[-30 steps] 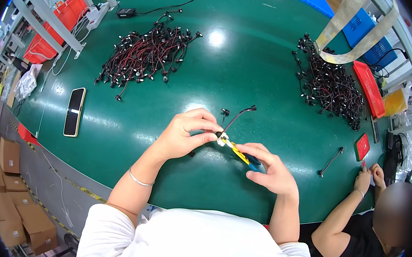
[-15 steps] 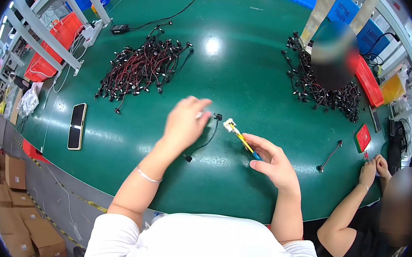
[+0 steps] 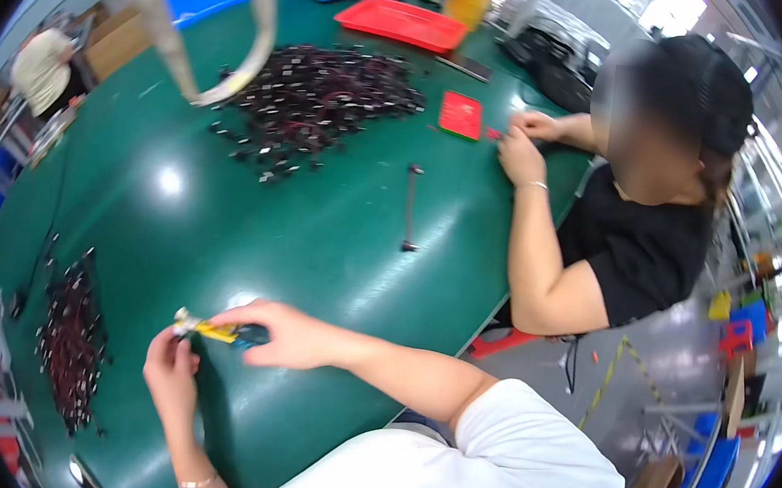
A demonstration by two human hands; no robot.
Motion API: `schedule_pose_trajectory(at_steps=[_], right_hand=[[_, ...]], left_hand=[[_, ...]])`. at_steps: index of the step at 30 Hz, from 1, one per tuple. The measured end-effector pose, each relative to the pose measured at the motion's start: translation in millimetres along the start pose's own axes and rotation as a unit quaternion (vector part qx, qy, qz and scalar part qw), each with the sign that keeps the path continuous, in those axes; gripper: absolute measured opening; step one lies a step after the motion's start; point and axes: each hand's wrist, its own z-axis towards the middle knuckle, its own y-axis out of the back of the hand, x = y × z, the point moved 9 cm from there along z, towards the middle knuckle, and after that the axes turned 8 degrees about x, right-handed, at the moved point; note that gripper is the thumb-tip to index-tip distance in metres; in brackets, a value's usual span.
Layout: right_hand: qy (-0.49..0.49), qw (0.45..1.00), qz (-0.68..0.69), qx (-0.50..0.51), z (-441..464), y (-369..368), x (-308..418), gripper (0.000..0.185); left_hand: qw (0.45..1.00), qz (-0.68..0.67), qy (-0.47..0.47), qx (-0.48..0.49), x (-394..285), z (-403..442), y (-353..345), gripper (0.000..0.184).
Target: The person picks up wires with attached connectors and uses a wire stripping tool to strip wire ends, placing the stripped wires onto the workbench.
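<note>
My right hand (image 3: 293,336) is closed around a slim yellow-and-blue piece with a white end (image 3: 216,331). Its blue part lies under my fingers, and the white end points left. My left hand (image 3: 173,374) is below that white end, thumb and fingers pinched together close against it. Whatever sits between those fingertips is too small and blurred to make out. Left of my hands lies a pile of short dark red-and-black cables (image 3: 71,345) on the green table (image 3: 314,265).
A larger cable pile (image 3: 330,97) lies farther off, near a red tray (image 3: 403,24). One cable (image 3: 410,208) lies alone. At the right a co-worker (image 3: 636,239) in black sits with both hands by a small red-and-green box (image 3: 461,115). A pale strap (image 3: 227,87) hangs over the table.
The view has swung to the right. My left hand has come to the white end of the yellow-and-blue piece. The short cable that lay between my hands no longer shows on the table.
</note>
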Motion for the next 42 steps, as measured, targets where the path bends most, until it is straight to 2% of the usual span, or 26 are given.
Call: schedule_pose_trajectory(at_steps=[1,3,7,8,11,16,19,21,24,27,30,32,34,37,39,42], right_hand=[[-0.008,1.000,-0.002,-0.019,-3.2,5.6,0.4,0.061],[-0.056,0.998,-0.010,-0.009,-3.4,2.7,-0.4,0.059],[-0.083,0.997,0.009,-0.006,-4.0,-0.9,0.8,0.058],[-0.081,0.997,0.014,-0.010,-4.0,0.0,0.8,0.058],[-0.069,0.997,0.010,-0.025,-2.7,-0.6,-1.2,0.057],[-0.060,0.998,-0.009,-0.032,-4.8,-2.8,2.0,0.056],[-0.057,0.997,-0.028,-0.038,-4.7,-5.3,1.4,0.056],[-0.055,0.997,-0.042,-0.039,-4.6,-12.9,-1.3,0.055],[0.007,0.981,-0.137,-0.135,-9.4,-15.7,7.7,0.052],[-0.018,0.984,-0.139,-0.109,-9.4,-9.1,7.1,0.054],[-0.013,0.989,-0.119,-0.085,-8.0,-17.7,9.9,0.056],[0.007,0.989,-0.131,-0.073,-6.8,-16.7,16.9,0.058],[0.026,0.995,-0.076,-0.054,-6.9,-15.8,15.7,0.056],[-0.020,1.000,0.000,-0.023,-2.6,-18.8,16.6,0.056],[-0.043,0.999,-0.014,-0.017,0.7,-20.0,13.1,0.056],[-0.025,0.999,-0.007,-0.022,-2.9,-22.0,14.0,0.054]], left_hand=[[1.000,-0.002,-0.003,0.021,-12.3,-4.0,-5.6,0.018],[0.982,-0.181,0.030,0.032,-24.3,-18.4,-11.7,0.024],[0.969,-0.243,0.054,0.009,-40.6,-42.1,-21.6,0.027],[0.968,-0.243,0.060,0.011,-36.3,-43.8,-23.5,0.027],[0.997,-0.079,-0.018,-0.002,-39.2,-48.0,-25.4,0.028],[0.993,-0.098,-0.042,0.046,-31.0,-53.6,-42.5,0.023],[0.986,-0.154,0.007,0.068,-15.0,-54.7,-49.8,0.021],[0.984,-0.168,0.005,0.052,-18.9,-59.2,-45.0,0.020],[0.978,-0.208,-0.008,0.026,-28.3,-57.2,-50.0,0.019],[0.977,-0.212,-0.003,0.036,-32.2,-64.8,-45.7,0.020],[0.988,-0.149,-0.031,0.025,-57.8,-76.9,-46.8,0.018],[0.981,-0.184,0.008,0.056,-58.8,-79.1,-48.3,0.018],[0.982,-0.177,-0.021,0.060,-62.3,-77.9,-49.5,0.024],[0.979,-0.193,-0.031,0.051,-60.9,-75.9,-45.8,0.030],[0.975,-0.208,-0.040,0.065,-57.9,-73.5,-46.8,0.033],[0.973,-0.218,-0.040,0.064,-61.0,-77.2,-49.5,0.033]])
